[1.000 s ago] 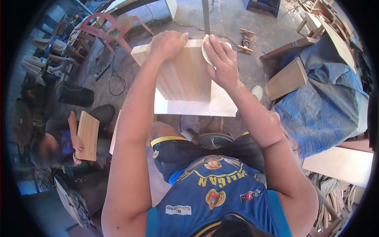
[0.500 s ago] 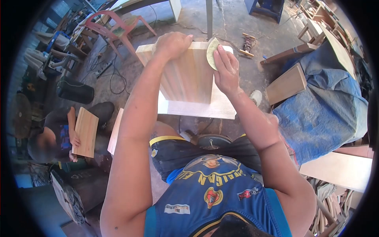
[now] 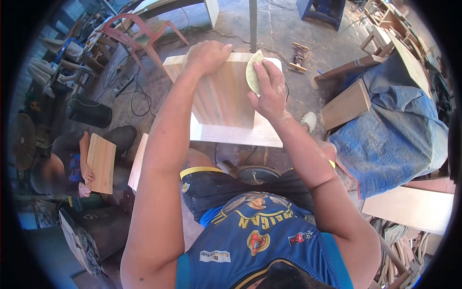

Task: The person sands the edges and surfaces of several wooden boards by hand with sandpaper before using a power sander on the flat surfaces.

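A thick wooden board [image 3: 224, 98] stands on edge on a pale flat panel [image 3: 231, 136] in front of me. My left hand [image 3: 208, 56] is wrapped over the board's top edge near its left part. In my right hand [image 3: 270, 89] is a yellowish round sanding disc [image 3: 253, 72], pressed by the fingers against the board's right edge. The disc hides the upper right corner of the board. The part of the board's top under my left hand is covered.
At left a seated person [image 3: 72, 156] holds another wooden board [image 3: 101, 164]. A red plastic chair [image 3: 139, 36] stands behind, with cables [image 3: 139, 94] on the floor. On the right, a blue tarp [image 3: 390, 139] lies beside a leaning board [image 3: 345, 105].
My right hand and the sanding disc have moved slightly down along the board's right edge. My left hand stays on the top edge.
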A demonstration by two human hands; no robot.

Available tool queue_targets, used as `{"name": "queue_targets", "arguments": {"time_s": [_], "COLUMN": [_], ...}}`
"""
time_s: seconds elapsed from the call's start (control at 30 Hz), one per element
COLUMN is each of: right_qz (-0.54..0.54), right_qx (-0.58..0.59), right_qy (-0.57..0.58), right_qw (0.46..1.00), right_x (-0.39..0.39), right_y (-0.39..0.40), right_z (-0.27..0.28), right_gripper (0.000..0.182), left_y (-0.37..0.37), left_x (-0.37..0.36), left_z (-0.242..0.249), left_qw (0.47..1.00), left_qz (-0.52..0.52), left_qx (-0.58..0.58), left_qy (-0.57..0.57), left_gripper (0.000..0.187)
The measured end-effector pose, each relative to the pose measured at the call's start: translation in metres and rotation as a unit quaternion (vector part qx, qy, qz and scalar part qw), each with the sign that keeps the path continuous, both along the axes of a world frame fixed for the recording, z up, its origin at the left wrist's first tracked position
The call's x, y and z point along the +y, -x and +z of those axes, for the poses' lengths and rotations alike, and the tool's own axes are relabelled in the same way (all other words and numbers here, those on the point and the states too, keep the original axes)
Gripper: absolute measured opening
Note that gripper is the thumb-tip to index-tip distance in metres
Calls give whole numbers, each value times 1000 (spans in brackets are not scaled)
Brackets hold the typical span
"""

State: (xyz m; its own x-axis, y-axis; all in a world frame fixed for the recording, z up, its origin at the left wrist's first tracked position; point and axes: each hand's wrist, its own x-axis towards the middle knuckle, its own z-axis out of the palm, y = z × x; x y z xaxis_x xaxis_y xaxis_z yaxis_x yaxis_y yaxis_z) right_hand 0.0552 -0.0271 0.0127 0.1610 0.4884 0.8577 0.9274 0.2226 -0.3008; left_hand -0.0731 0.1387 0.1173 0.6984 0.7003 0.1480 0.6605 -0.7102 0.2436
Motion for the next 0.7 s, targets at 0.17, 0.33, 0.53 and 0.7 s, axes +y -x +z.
{"name": "queue_targets", "arguments": {"time_s": [0.17, 0.33, 0.53, 0.7], "right_qz": [3, -43, -28, -8], "right_qx": [-4, -90, -80, -72], "right_qy": [-53, -21, -16, -18], "right_qw": [999, 995, 996, 997], "right_x": [26, 22, 28, 20], "right_y": [-4, -9, -8, -13], "right_z": [-4, -18, -7, -21], "right_gripper": [73, 63, 62, 65], "left_y": [-2, -2, -4, -6], "left_x": [2, 4, 7, 5], "left_z": [-1, -4, -5, 0], "left_qw": [1000, 1000, 1000, 1000], "left_qz": [7, -11, 0, -2], "left_qx": [-6, 1, 0, -3], "left_qy": [-12, -16, -7, -5], "left_gripper": [54, 54, 52, 52]}}
